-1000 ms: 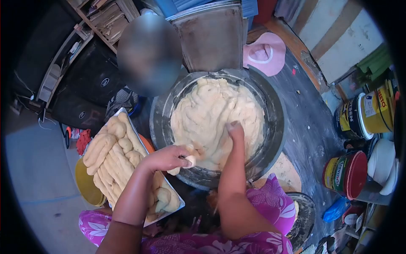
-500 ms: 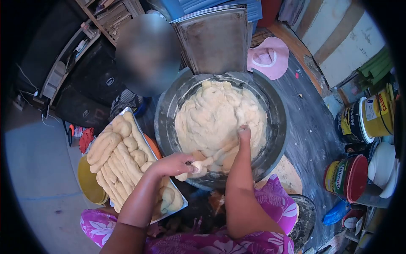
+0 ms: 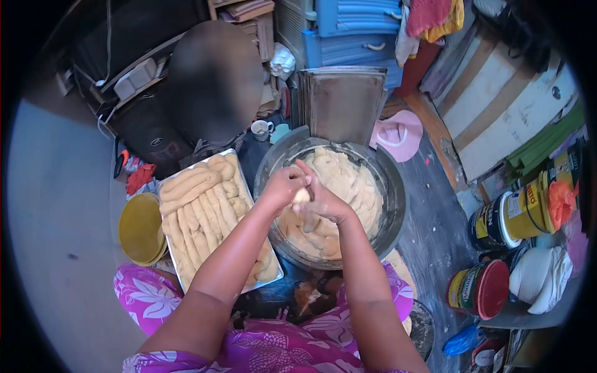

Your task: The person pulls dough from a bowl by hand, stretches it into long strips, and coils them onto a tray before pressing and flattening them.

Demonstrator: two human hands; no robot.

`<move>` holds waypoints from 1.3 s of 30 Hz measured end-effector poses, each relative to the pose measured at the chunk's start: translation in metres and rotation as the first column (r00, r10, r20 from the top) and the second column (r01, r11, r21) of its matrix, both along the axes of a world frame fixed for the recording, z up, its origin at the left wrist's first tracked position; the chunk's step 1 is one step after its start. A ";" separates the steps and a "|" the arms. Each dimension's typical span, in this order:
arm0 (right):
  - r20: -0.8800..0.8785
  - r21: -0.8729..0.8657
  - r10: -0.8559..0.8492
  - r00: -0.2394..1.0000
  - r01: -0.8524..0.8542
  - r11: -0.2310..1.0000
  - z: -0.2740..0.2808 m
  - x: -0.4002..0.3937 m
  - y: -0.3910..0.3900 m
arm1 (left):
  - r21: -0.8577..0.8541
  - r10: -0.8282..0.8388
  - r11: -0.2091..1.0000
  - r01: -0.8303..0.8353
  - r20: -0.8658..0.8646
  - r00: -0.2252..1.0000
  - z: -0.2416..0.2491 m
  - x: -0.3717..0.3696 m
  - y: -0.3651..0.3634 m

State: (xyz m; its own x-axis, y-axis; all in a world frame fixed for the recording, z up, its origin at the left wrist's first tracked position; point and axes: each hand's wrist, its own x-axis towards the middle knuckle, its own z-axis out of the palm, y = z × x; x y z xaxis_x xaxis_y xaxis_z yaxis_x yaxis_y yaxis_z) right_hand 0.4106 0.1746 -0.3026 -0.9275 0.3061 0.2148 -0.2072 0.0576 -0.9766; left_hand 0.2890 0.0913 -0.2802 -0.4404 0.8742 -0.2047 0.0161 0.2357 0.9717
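Note:
A wide dark basin point(image 3: 394, 217) holds a big mass of pale dough point(image 3: 351, 186). Above its left side my two hands meet around a small piece of dough point(image 3: 302, 196). My left hand point(image 3: 286, 186) has its fingers curled around that piece. My right hand point(image 3: 328, 202) presses against it from the other side; its lower fingers are smeared by motion. Left of the basin lies a tray point(image 3: 176, 264) filled with long rolled strips of dough point(image 3: 199, 217) and some rounded pieces.
Stacked dark baking trays point(image 3: 345, 102) stand behind the basin, beside a pink hat point(image 3: 398, 133). A yellow bucket point(image 3: 140, 227) is left of the tray. Paint buckets point(image 3: 491, 289) line the right side. A person point(image 3: 211, 81) is at the back left, near a white mug point(image 3: 262, 129).
My right hand has come up out of the dough mass and joined my left hand at the small piece. My left hand has risen over the basin. The view has tilted up.

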 end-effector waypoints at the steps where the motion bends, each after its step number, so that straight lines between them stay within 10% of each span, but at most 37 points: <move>1: -0.002 0.018 0.016 1.000 -0.016 1.000 0.008 -0.002 -0.006 | 0.018 0.016 1.000 -0.016 -0.002 1.000 0.002 0.003 -0.002; 3: 0.149 -0.050 -0.197 0.969 0.207 0.977 0.026 -0.004 -0.014 | 0.273 0.091 0.915 -0.296 0.576 0.812 0.010 0.009 -0.002; 4: 0.149 -0.353 -0.198 0.969 0.239 0.905 0.038 -0.002 -0.028 | 0.257 0.038 0.909 -0.330 0.736 0.676 0.020 0.015 -0.013; 8: 0.055 0.208 -0.459 0.886 0.440 0.874 -0.003 0.008 -0.063 | 0.383 0.343 0.820 -0.426 0.267 0.900 0.015 0.061 -0.012; 11: 0.125 -0.121 -0.524 0.843 0.537 0.835 0.017 0.025 -0.056 | 0.162 0.108 0.940 -0.301 0.694 0.711 0.031 0.097 -0.017; 14: 0.205 -0.397 -0.608 0.767 0.633 0.665 0.017 0.039 -0.035 | 0.364 -0.150 0.929 -0.073 0.548 0.823 0.013 0.121 -0.025; 16: 0.155 -0.469 -0.623 0.767 0.612 0.637 0.014 0.038 -0.045 | 0.466 -0.163 0.882 0.074 0.153 0.975 0.017 0.123 -0.025; 19: -0.001 -0.475 -0.452 0.892 0.397 0.785 0.021 0.034 -0.074 | 0.577 0.196 0.817 -0.021 -0.244 0.950 0.008 0.097 -0.019; 21: -0.078 -0.308 -0.393 0.916 0.353 0.884 0.046 0.039 -0.095 | 0.539 0.384 0.798 -0.270 -0.110 0.917 0.016 0.090 -0.012; 22: -0.079 -0.309 -0.386 0.919 0.345 0.886 0.049 0.041 -0.091 | 0.396 0.197 0.886 -0.241 0.150 0.969 0.020 0.083 -0.010; 24: -0.068 0.327 -0.524 0.849 0.515 0.792 0.057 0.046 -0.072 | 0.380 0.039 0.888 -0.259 0.499 0.866 0.033 0.087 -0.007; 26: -0.097 0.607 -0.588 0.803 0.516 0.604 0.059 0.041 -0.066 | 0.346 0.112 0.920 -0.185 0.220 0.969 0.057 0.078 -0.007; 27: -0.194 0.380 -0.565 0.802 0.592 0.710 0.058 0.035 -0.065 | 0.294 0.148 0.948 -0.119 -0.079 0.986 0.073 0.075 -0.005; 29: -0.379 -0.120 -0.569 0.730 0.571 0.812 0.051 0.030 -0.065 | 0.406 0.040 0.896 -0.179 0.328 0.944 0.127 0.080 -0.012; 31: 0.136 -0.039 -0.345 0.929 0.353 0.935 0.012 0.033 -0.066 | 0.532 -0.005 0.813 -0.237 0.413 0.911 0.184 0.075 -0.020; 33: 0.245 0.338 -0.219 0.945 0.128 0.932 -0.002 0.030 -0.079 | 0.767 -0.167 0.585 -0.262 0.431 0.887 0.235 0.051 -0.046; 37: 0.429 0.442 -0.197 0.882 -0.015 0.897 -0.046 0.038 -0.047 | 0.863 0.141 0.389 -0.322 0.290 0.947 0.267 -0.009 -0.077; 39: 0.530 -0.150 -0.058 0.846 0.160 0.976 -0.025 0.035 -0.035 | 0.667 0.160 0.733 -0.132 0.020 0.987 0.239 -0.022 -0.091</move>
State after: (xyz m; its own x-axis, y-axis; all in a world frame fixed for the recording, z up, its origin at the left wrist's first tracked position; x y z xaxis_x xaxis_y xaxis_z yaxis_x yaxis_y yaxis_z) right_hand 0.4461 0.1393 -0.3275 -0.8449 0.3978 -0.3576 0.3300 -0.1385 -0.9338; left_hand 0.2666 0.0005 -0.0415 -0.5693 0.7053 0.4224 0.0749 -0.4671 0.8810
